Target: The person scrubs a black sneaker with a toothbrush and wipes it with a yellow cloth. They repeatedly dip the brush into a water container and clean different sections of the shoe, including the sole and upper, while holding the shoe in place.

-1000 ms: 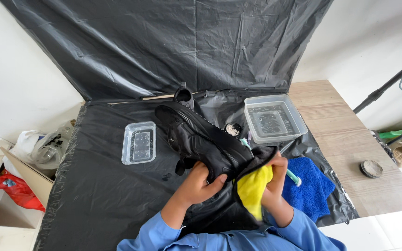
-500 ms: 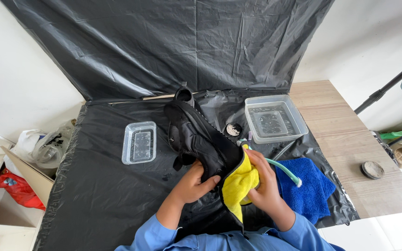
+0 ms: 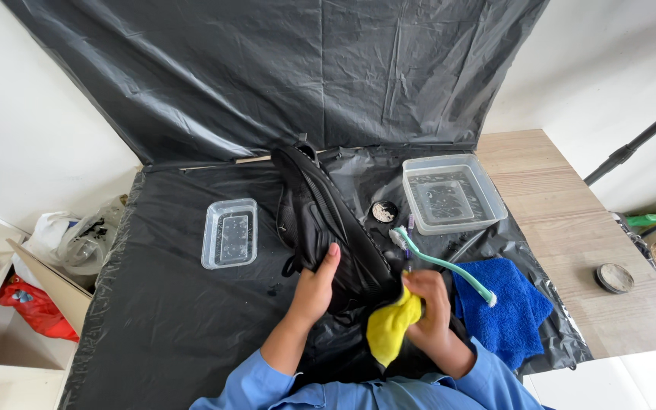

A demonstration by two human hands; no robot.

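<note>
A black bag (image 3: 326,220) lies lengthwise on the black plastic sheet (image 3: 176,319). My left hand (image 3: 316,287) grips its near side, fingers pressed on the fabric. My right hand (image 3: 428,307) is closed on a yellow cloth (image 3: 390,328) held against the near end of the bag. A teal toothbrush (image 3: 440,263) lies slanted just beyond my right hand, its head close to the bag. A blue towel (image 3: 501,311) sits to the right of that hand.
A small clear tub (image 3: 229,232) stands left of the bag, a larger clear tub (image 3: 452,195) with water at the right. A small round tin (image 3: 383,211) sits between bag and large tub. A round lid (image 3: 615,278) rests on the wooden table (image 3: 571,220). Bags lie on the shelf at left.
The bag has turned more lengthwise. My right hand has moved the yellow cloth down toward the bag's near end. My left hand has shifted up along the bag's side.
</note>
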